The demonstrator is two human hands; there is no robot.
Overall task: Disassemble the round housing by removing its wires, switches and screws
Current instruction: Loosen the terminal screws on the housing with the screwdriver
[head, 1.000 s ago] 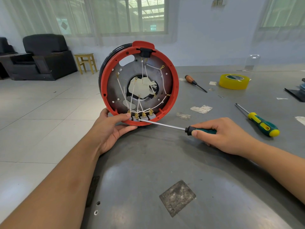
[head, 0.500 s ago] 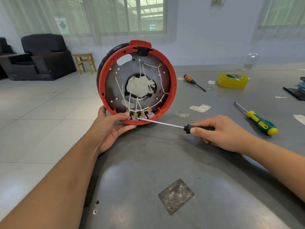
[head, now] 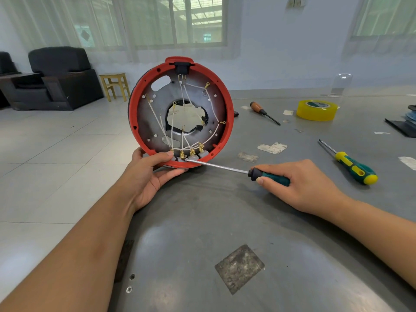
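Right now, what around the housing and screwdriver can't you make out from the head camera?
- Screwdriver tip: too small to tell what it engages among the switches.
- Red housing outer face: turned away from the camera.
- Right hand fingers under the handle: hidden by the hand.
- Dark objects far right: cut off by the frame edge.
- Left hand thumb covers the leftmost switch.

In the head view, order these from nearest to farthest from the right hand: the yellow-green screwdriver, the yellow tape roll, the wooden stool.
Measured from the right hand, which holds the teal-handled screwdriver:
1. Yellow-green screwdriver, lying on the table just to the hand's right.
2. Yellow tape roll, farther back on the table, to the right.
3. Wooden stool, on the floor beyond the table, far left.
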